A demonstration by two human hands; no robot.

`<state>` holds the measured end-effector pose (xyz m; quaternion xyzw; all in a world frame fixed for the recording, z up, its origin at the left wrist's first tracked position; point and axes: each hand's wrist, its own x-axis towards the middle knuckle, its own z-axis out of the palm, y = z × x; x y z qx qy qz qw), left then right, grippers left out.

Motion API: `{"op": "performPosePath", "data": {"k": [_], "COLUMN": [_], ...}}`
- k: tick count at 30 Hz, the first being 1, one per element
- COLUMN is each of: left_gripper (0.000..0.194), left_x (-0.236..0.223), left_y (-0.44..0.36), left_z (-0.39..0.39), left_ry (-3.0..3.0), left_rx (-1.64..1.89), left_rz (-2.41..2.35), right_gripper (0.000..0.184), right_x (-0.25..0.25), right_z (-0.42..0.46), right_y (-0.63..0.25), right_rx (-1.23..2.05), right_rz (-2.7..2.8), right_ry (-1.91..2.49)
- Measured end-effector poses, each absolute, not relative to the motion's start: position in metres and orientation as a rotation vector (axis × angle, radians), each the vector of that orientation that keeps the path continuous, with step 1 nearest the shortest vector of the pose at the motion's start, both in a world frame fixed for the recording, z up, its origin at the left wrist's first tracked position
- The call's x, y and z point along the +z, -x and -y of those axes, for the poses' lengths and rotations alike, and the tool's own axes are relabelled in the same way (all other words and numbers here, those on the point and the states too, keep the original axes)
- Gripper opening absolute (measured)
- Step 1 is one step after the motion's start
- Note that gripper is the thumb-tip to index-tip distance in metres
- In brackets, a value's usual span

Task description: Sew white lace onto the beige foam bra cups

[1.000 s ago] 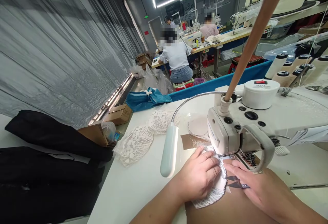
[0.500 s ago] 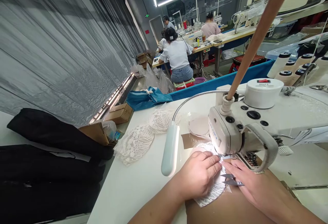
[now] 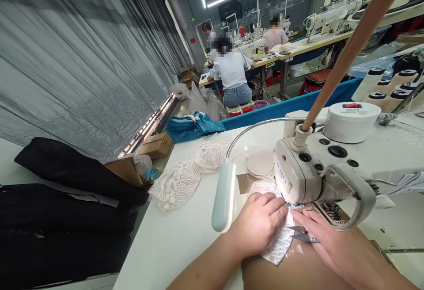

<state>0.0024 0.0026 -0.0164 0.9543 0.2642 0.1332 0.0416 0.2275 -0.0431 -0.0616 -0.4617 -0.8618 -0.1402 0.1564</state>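
My left hand (image 3: 260, 223) lies palm down, fingers stretched out over a white lace bra cup (image 3: 280, 248), pressing it beside the presser foot of the sewing machine (image 3: 294, 170). The lower end of the lace sticks out below my fingers. My right hand (image 3: 334, 237) holds thread snips (image 3: 304, 234) in its curled fingers, blades apart and pointing left over the lace edge. Its forefinger reaches the fabric close to the needle area. The needle itself is hidden by the machine head and my fingers.
A pale green gooseneck lamp (image 3: 222, 197) stands left of my hands. Farther left lie lace cups (image 3: 180, 184) on the white table (image 3: 159, 246). Thread cones (image 3: 367, 84) are at the right. A wooden rod (image 3: 347, 55) rises from the machine. A person (image 3: 232, 71) sits ahead.
The view has shifted slightly. The lace has slid a little forward under my left hand, toward the machine. Both hands keep nearly the same pose, and the snips stay in my right hand.
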Motion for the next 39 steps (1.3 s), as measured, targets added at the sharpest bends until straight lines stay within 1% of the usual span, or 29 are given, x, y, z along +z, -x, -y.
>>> {"op": "performPosePath", "data": {"k": [3, 6, 10, 15, 19, 22, 24, 26, 28, 30, 34, 37, 39], "left_gripper": [0.037, 0.037, 0.040, 0.039, 0.040, 0.040, 0.037, 0.034, 0.032, 0.030, 0.033, 0.034, 0.032], "left_x": [-0.020, -0.017, -0.013, -0.010, 0.007, 0.026, 0.036, 0.042, 0.044, 0.043, 0.036, 0.027, 0.021], "left_y": [-0.003, -0.003, -0.003, -0.005, -0.005, 0.003, 0.011, 0.021, 0.031, 0.041, 0.051, 0.043, 0.034], "left_z": [-0.004, -0.004, -0.004, 0.002, 0.028, 0.058, 0.075, 0.084, 0.085, 0.080, 0.057, 0.036, 0.023], "left_ry": [-2.899, -2.849, -2.801, -2.784, -2.705, -2.625, -2.518, -2.370, -2.212, -2.060, -1.911, -2.151, -2.386], "left_rx": [0.411, 0.403, 0.390, 0.375, 0.183, 0.059, 0.122, 0.319, 0.541, 0.667, 0.723, 0.713, 0.636], "left_rz": [-0.854, -0.904, -0.944, -1.126, -1.274, -1.166, -1.038, -0.999, -1.081, -1.209, -1.402, -1.405, -1.305], "right_gripper": [0.057, 0.058, 0.054, 0.055, 0.058, 0.047, 0.039, 0.036, 0.036, 0.036, 0.041, 0.046, 0.045], "right_x": [-0.056, -0.053, -0.056, -0.058, -0.041, -0.030, -0.028, -0.030, -0.033, -0.035, -0.033, -0.026, -0.022], "right_z": [0.041, 0.039, 0.041, 0.044, 0.044, 0.047, 0.050, 0.053, 0.055, 0.056, 0.060, 0.067, 0.071], "right_y": [-0.228, -0.229, -0.228, -0.230, -0.230, -0.229, -0.229, -0.229, -0.231, -0.231, -0.229, -0.221, -0.214], "right_rx": [-0.464, -0.432, -0.246, -0.038, 0.281, 0.368, 0.377, 0.401, 0.453, 0.505, 0.632, 0.772, 0.800], "right_rz": [2.474, 2.481, 2.427, 2.426, 2.437, 2.412, 2.411, 2.413, 2.410, 2.420, 2.462, 2.473, 2.488], "right_ry": [1.267, 1.245, 1.339, 1.363, 1.239, 1.067, 0.969, 0.925, 0.925, 0.956, 1.034, 1.011, 0.944]}}
